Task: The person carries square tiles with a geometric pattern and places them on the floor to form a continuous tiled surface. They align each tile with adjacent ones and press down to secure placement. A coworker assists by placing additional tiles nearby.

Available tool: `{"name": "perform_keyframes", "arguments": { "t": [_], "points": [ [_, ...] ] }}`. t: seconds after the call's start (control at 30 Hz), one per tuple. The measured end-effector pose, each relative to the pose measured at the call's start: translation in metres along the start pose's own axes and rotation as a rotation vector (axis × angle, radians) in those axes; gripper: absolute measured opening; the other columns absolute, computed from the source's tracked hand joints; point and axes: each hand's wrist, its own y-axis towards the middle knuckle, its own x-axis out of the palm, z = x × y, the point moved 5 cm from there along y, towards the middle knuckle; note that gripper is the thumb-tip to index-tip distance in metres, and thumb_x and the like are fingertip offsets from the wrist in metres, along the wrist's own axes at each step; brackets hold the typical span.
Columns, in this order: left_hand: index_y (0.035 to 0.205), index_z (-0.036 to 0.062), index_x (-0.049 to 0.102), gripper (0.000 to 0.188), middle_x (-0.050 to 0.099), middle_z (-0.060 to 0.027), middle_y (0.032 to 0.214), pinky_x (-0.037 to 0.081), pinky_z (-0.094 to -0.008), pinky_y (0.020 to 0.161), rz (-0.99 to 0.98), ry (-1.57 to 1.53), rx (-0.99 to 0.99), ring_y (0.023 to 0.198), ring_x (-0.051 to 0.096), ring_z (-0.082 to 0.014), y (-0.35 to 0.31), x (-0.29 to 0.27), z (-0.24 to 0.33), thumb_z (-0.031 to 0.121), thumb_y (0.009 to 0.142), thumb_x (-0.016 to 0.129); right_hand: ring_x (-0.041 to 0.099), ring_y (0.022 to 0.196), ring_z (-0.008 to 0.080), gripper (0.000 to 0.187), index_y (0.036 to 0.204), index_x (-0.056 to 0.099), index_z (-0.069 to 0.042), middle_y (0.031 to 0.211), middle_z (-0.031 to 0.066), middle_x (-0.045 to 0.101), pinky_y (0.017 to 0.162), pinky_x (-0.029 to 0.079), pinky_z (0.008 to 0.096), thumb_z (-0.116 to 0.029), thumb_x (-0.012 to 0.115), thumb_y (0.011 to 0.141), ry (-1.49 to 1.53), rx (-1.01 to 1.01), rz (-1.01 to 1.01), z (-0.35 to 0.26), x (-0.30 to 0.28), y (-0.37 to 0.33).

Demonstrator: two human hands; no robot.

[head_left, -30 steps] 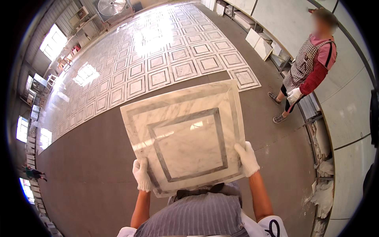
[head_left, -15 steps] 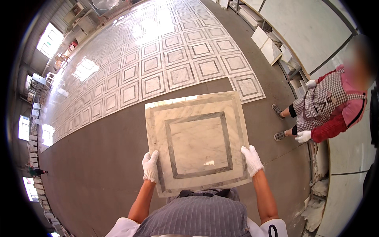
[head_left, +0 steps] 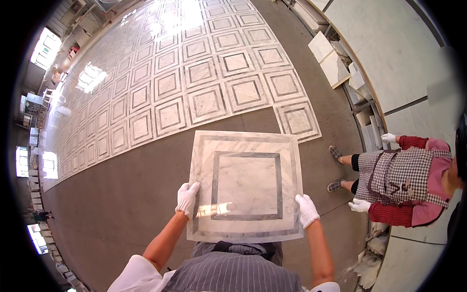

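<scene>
A square marble tile [head_left: 247, 187], pale with grey veins and a darker grey inlaid square frame, is held up in front of my apron. My left hand [head_left: 187, 197], in a white knit glove, grips its left edge with the thumb over the top face. On the opposite edge my right hand [head_left: 307, 210], gloved the same way, is closed; its fingers under the tile are hidden. Beyond the tile, rows of matching tiles [head_left: 204, 101] lie on the brown floor. One tile [head_left: 297, 119] juts out nearer at the right end of the front row.
At the right a person [head_left: 399, 180] in a checked apron, red sleeves and white gloves stands facing the floor area. Behind them large stone slabs [head_left: 404, 58] lean, with offcuts [head_left: 335, 63] along their base. Brown floor [head_left: 107, 209] stretches left towards windows.
The tile has turned slightly and its far edge sits lower in view, my hands still on both sides. The laid tiles and the other person have shifted in view.
</scene>
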Motion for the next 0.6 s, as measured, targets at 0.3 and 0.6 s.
{"name": "perform_keyframes", "arguments": {
  "t": [0.3, 0.6],
  "points": [
    [0.101, -0.0023, 0.066, 0.033, 0.063, -0.001, 0.086, 0.044, -0.0272, 0.069, 0.102, 0.056, -0.114, 0.076, 0.053, -0.0092, 0.066, 0.111, 0.041, 0.029, 0.088, 0.066, 0.058, 0.109, 0.0298, 0.054, 0.119, 0.056, 0.009, 0.117, 0.0216, 0.063, 0.09, 0.045, 0.0401, -0.034, 0.057, 0.086, -0.282, 0.027, -0.084, -0.075, -0.045, 0.17],
    [0.107, -0.0055, 0.065, 0.04, 0.066, -0.0036, 0.091, 0.045, -0.0273, 0.074, 0.181, -0.073, -0.232, 0.081, 0.056, -0.0107, 0.122, 0.231, 0.029, 0.03, 0.088, 0.067, 0.063, 0.106, 0.035, 0.052, 0.11, 0.065, 0.006, 0.108, 0.0236, 0.068, 0.086, 0.047, 0.0423, -0.037, 0.057, 0.083, -0.489, 0.066, -0.105, -0.14, -0.095, 0.317]
  ]
}}
